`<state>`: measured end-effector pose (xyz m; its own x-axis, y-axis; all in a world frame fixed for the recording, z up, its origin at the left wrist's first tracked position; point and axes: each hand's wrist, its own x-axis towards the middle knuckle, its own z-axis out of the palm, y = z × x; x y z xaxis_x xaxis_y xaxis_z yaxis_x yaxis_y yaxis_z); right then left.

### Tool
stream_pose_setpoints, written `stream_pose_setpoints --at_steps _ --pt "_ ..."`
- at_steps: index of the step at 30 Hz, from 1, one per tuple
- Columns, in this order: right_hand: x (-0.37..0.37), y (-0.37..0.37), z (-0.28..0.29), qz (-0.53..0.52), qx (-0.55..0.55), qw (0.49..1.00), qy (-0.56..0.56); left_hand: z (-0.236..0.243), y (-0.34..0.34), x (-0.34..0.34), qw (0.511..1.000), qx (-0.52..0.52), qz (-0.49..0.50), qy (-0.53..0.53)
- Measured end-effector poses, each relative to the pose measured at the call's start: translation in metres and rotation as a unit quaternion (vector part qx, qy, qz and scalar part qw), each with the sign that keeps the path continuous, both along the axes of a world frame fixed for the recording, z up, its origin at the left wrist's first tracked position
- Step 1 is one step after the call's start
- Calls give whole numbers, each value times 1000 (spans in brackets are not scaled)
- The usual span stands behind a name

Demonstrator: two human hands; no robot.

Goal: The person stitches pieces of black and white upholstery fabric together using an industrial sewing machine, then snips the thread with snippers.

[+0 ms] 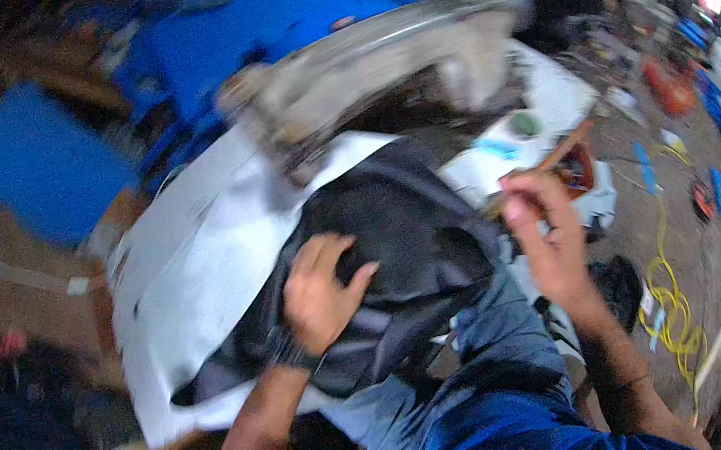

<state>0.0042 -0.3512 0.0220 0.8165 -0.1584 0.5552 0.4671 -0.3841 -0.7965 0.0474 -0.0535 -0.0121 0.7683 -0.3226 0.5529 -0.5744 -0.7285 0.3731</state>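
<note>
A black sheet of leather-like material [396,209] lies in loose folds over the white tabletop [195,262] and reaches toward my lap. My left hand [322,293] rests on it, fingers and thumb spread, with a dark band on the wrist. Off the sheet's right edge, my right hand [545,218] is raised with its fingers curled together. Blur hides what they hold, if anything. Just beyond that hand are a brown stick [566,143] and a reddish-brown container [578,169]. Behind the sheet stands a pale, worn machine that looks like a sewing machine [381,59].
A round greenish lid or tin [525,123] sits on the table's right part. Blue material [268,12] covers the area behind the machine. A yellow cord [675,306] lies coiled on the cluttered floor at right. Brown cardboard [25,271] stands at left.
</note>
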Motion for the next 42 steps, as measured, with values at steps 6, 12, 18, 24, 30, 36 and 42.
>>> stream_pose_setpoints --at_steps 6,12,18,24,30,36,42 --pt "61 99 3 340 -265 896 -108 -10 28 -3 994 75 40 76" --pt "125 92 -48 336 -447 829 -26 -8 37 9 983 146 63 93" --pt "191 114 -59 294 -489 821 -26 0 58 64 975 130 80 161" --pt "203 120 -52 290 -522 802 28 -8 73 75 962 200 100 159" --pt "195 108 -52 258 -532 806 -35 -3 77 63 976 161 73 131" --pt "188 106 -28 294 -508 809 -34 3 68 51 987 114 -111 19" --pt "154 111 -21 454 -360 813 -60 6 62 12 991 89 -96 37"
